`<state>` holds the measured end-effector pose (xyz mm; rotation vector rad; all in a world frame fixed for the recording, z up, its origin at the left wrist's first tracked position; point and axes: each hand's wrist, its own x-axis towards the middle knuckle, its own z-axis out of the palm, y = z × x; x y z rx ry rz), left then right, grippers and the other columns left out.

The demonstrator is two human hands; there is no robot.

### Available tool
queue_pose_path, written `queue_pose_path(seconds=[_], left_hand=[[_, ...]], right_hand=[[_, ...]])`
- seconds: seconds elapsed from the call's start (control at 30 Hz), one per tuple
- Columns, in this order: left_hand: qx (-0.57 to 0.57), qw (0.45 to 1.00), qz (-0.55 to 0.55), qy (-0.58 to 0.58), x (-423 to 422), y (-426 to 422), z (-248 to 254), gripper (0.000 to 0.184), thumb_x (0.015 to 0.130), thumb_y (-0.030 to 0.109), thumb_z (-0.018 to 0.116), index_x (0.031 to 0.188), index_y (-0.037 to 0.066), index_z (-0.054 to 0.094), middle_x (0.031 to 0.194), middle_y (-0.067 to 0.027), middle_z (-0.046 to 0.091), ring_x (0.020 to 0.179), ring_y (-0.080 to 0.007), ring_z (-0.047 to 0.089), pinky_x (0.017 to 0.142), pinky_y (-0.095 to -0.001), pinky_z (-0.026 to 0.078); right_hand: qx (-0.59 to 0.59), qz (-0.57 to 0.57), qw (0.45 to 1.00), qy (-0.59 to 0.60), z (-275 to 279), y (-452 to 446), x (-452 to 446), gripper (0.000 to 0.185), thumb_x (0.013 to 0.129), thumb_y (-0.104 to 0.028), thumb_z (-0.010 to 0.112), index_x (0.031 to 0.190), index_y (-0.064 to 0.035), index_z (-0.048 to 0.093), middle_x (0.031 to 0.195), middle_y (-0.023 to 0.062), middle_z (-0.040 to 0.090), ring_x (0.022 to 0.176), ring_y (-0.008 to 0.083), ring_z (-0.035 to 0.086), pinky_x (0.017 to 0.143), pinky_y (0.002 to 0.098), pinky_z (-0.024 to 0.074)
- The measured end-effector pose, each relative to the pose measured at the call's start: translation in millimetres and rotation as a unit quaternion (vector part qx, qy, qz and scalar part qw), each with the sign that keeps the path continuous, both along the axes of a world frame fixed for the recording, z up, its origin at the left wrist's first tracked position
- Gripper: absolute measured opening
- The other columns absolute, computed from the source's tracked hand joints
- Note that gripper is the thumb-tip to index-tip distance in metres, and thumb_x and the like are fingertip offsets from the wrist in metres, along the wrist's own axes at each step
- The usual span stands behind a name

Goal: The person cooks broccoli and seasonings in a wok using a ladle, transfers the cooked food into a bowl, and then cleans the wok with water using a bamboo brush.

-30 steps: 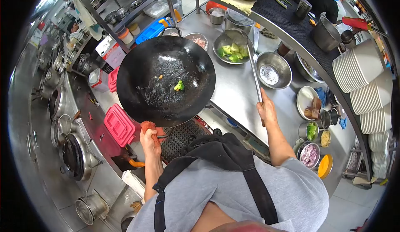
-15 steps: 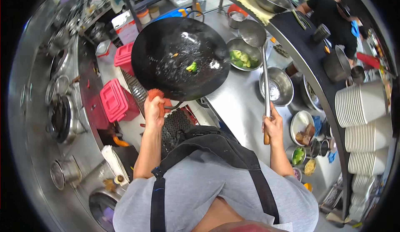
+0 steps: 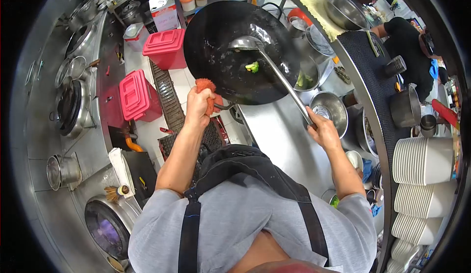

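One glossy black wok (image 3: 228, 67), holding a green floret (image 3: 252, 67), beyond the left hand (image 3: 198, 105), which grips red cloth (image 3: 206, 84) at the wok's handle (image 3: 225, 107); one metal ladle (image 3: 283, 81), shaft gripped by the right hand (image 3: 324, 130).

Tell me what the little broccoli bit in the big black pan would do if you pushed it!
The broccoli bit would probably slide easily, since the pan under it looks shiny. It's likely light, being tiny beside the ladle. It may wobble rather than roll smoothly, because its shape looks lumpy.
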<state>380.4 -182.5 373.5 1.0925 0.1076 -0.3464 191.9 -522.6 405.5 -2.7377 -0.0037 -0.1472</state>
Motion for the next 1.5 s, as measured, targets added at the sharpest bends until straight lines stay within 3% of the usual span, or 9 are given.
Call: queue_pose_path(seconds=[0.17,0.27,0.47,0.63,0.73,0.93,1.23,1.4,1.5], left_hand=[[-0.011,1.0,0.015,-0.024,16.5,-18.1,8.9,0.02,0.071,0.0,0.05,0.091,0.001,0.051,0.065,-0.0099,0.051,0.051,-0.023,0.057,0.037,-0.0333,0.041],[0.003,0.998,0.048,-0.031,25.9,-32.0,10.8,0.022,0.07,-0.001,0.051,0.092,0.001,0.054,0.069,-0.0093,0.055,0.051,-0.0217,0.057,0.039,-0.0321,0.045],[0.037,0.993,0.093,-0.058,29.4,-39.2,7.9,0.028,0.074,-0.002,0.053,0.101,-0.001,0.048,0.078,-0.0115,0.058,0.054,-0.0221,0.061,0.039,-0.0333,0.048],[0.042,0.988,0.144,-0.044,15.7,-15.3,20.3,0.027,0.07,-0.003,0.051,0.097,-0.001,0.051,0.074,-0.0108,0.058,0.051,-0.0214,0.059,0.037,-0.0328,0.047],[-0.002,0.988,0.147,-0.045,3.8,11.4,21.6,0.026,0.069,-0.003,0.052,0.095,0.0,0.053,0.074,-0.0071,0.053,0.049,-0.0191,0.055,0.04,-0.0305,0.045],[-0.008,0.99,0.14,-0.033,-18.5,79.2,2.8,0.031,0.068,-0.003,0.053,0.098,0.001,0.056,0.085,-0.0042,0.055,0.072,-0.0158,0.059,0.062,-0.0281,0.05],[-0.026,0.983,0.183,-0.009,-53.7,168.6,-17.7,0.031,0.069,0.0,0.054,0.1,0.0,0.055,0.088,-0.0088,0.059,0.068,-0.0202,0.061,0.056,-0.0298,0.051],[-0.02,0.977,0.211,0.02,-83.5,210.6,-25.9,0.029,0.07,0.003,0.055,0.1,0.001,0.054,0.084,-0.0112,0.059,0.066,-0.0234,0.061,0.051,-0.0309,0.05],[-0.008,0.969,0.247,0.008,-98.8,229.7,-24.6,0.031,0.071,0.007,0.057,0.101,0.002,0.052,0.082,-0.0109,0.059,0.064,-0.0243,0.061,0.047,-0.0319,0.049]], right_hand=[[-0.152,-0.012,0.988,0.0,6.2,-49.7,-33.0,0.069,0.07,0.0,0.067,0.134,-0.0232,0.053,0.084,0.0114,0.062,0.069,0.0326,0.062,0.064,0.0435,0.0515],[-0.11,-0.068,0.991,-0.037,-7.4,-101.4,-64.6,0.066,0.073,-0.001,0.064,0.132,-0.0279,0.054,0.087,0.0096,0.06,0.074,0.0323,0.061,0.066,0.0422,0.051],[-0.239,-0.178,0.952,-0.067,11.7,-134.4,-124.5,0.061,0.074,0.001,0.06,0.128,-0.0277,0.059,0.086,0.0087,0.058,0.079,0.0273,0.058,0.072,0.0413,0.0477],[-0.01,-0.267,0.961,-0.077,-27.1,-117.1,-145.9,0.062,0.077,0.007,0.059,0.135,-0.0156,0.054,0.104,0.0119,0.065,0.077,0.0192,0.06,0.072,0.032,0.0484],[0.051,-0.291,0.954,-0.058,-53.0,-88.5,-141.3,0.057,0.081,0.001,0.061,0.136,-0.0118,0.052,0.074,0.0014,0.057,0.062,0.0108,0.052,0.06,0.026,0.0461],[0.282,-0.373,0.884,-0.02,-75.3,-42.7,-130.3,0.056,0.083,-0.001,0.06,0.137,-0.0099,0.052,0.06,-0.0068,0.044,0.047,0.0041,0.041,0.043,0.022,0.0341],[0.322,-0.369,0.871,-0.032,-57.2,-4.4,-122.0,0.057,0.084,-0.002,0.06,0.139,0.0015,0.043,0.06,-0.0025,0.049,0.045,0.0066,0.045,0.04,0.0238,0.0367],[0.326,-0.399,0.855,-0.058,-79.6,3.4,-108.8,0.054,0.085,-0.007,0.059,0.137,0.0,0.047,0.055,-0.0018,0.046,0.043,0.0074,0.044,0.04,0.0248,0.0362],[0.351,-0.387,0.853,0.013,-76.0,22.1,-98.0,0.049,0.09,-0.012,0.057,0.133,0.0049,0.044,0.058,0.0007,0.05,0.04,0.0094,0.044,0.037,0.0247,0.0368]])
